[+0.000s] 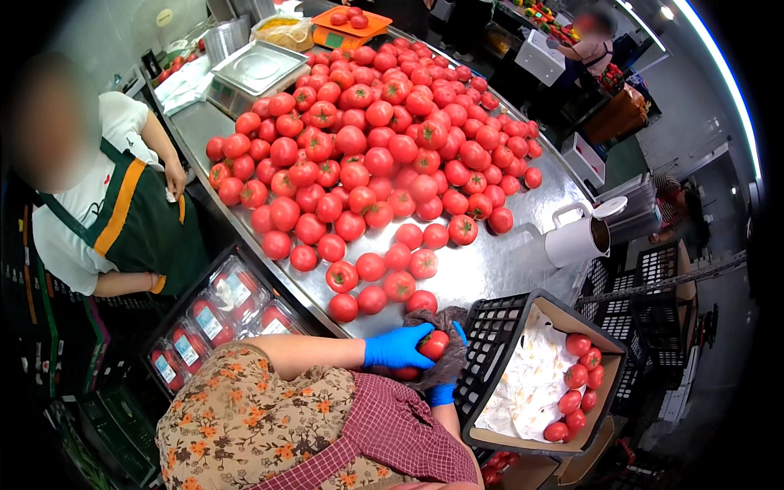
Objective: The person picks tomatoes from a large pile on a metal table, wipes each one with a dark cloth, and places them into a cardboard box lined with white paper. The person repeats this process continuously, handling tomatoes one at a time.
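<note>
My left hand [397,347], in a blue glove, is closed around a red tomato [433,345] at the near edge of the steel table [453,269]. Bunched against that tomato is a dark grey cloth [452,358], held by my right hand [442,393], whose blue glove is mostly hidden under it. Another tomato [407,373] shows partly below my left hand. A big heap of tomatoes [380,160] covers the table beyond, with several loose ones nearer. To the right, a black crate [533,373] with a cardboard and paper lining holds tomatoes along its right side.
A white jug [572,242] with its lid raised stands at the table's right. A metal scale [260,67] and an orange scale [349,27] are at the far side. Packed trays of tomatoes [208,318] lie at left, near a person in a green apron [128,214].
</note>
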Demonstrator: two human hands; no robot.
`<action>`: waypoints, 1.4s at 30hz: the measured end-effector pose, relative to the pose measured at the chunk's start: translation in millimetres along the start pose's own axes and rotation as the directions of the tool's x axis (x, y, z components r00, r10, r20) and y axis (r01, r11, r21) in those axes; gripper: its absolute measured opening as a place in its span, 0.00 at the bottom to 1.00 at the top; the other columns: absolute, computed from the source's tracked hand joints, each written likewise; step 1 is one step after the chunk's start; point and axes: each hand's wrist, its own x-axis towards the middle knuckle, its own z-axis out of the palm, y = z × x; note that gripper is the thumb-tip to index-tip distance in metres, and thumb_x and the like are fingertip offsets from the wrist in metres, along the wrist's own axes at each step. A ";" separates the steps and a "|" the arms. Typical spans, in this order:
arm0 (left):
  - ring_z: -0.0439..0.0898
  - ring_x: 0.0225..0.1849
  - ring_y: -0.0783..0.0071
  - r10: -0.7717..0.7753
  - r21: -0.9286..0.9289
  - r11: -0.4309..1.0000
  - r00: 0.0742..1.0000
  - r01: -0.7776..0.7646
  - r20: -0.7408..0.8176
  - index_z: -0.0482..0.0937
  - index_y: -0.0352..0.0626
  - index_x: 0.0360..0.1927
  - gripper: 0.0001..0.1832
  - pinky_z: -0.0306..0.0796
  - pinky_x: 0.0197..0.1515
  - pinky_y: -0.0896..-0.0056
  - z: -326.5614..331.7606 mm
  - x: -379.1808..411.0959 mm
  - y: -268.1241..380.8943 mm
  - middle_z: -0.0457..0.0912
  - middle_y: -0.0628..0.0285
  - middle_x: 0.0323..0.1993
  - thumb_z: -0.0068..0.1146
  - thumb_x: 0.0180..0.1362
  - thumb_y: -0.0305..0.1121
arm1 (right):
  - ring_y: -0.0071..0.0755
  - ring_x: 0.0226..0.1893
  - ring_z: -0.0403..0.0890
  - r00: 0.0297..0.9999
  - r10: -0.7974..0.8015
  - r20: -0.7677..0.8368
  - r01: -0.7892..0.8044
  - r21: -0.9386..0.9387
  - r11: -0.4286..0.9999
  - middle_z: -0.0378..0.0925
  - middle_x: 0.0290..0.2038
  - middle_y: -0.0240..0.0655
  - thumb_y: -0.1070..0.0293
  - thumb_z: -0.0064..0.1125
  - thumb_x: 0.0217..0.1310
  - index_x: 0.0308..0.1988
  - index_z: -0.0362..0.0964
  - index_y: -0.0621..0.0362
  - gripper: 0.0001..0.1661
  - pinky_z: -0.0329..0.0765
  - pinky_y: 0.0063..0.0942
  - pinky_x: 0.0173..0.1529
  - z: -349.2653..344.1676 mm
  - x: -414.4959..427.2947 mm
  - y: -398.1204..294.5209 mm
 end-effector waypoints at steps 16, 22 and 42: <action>0.74 0.63 0.60 0.050 0.072 0.996 0.997 -0.046 -0.062 0.62 0.44 0.71 0.44 0.68 0.64 0.58 -51.8 5.7 -20.8 0.75 0.51 0.60 0.68 0.54 0.48 | 0.27 0.48 0.78 0.955 0.151 0.254 -0.071 -0.299 0.952 0.79 0.48 0.34 0.69 0.52 0.71 0.56 0.72 0.62 0.17 0.75 0.28 0.55 -2.7 -25.2 -11.1; 0.75 0.56 0.74 -0.226 -0.461 0.879 0.958 0.122 -0.179 0.70 0.39 0.65 0.33 0.71 0.59 0.69 -115.8 -21.2 20.2 0.77 0.62 0.56 0.64 0.61 0.47 | 0.28 0.50 0.78 0.948 0.214 0.235 -0.172 -0.187 0.967 0.80 0.51 0.35 0.72 0.52 0.70 0.57 0.71 0.62 0.18 0.75 0.28 0.57 -11.1 -16.5 8.5; 0.63 0.70 0.62 0.103 -0.091 0.975 0.776 -0.202 -0.622 0.59 0.44 0.71 0.45 0.61 0.71 0.58 -156.1 16.6 33.6 0.64 0.54 0.68 0.72 0.53 0.40 | 0.33 0.54 0.77 0.984 0.122 0.128 -0.118 -0.039 0.992 0.75 0.56 0.38 0.66 0.45 0.75 0.64 0.64 0.61 0.23 0.74 0.34 0.61 -13.8 -6.8 6.6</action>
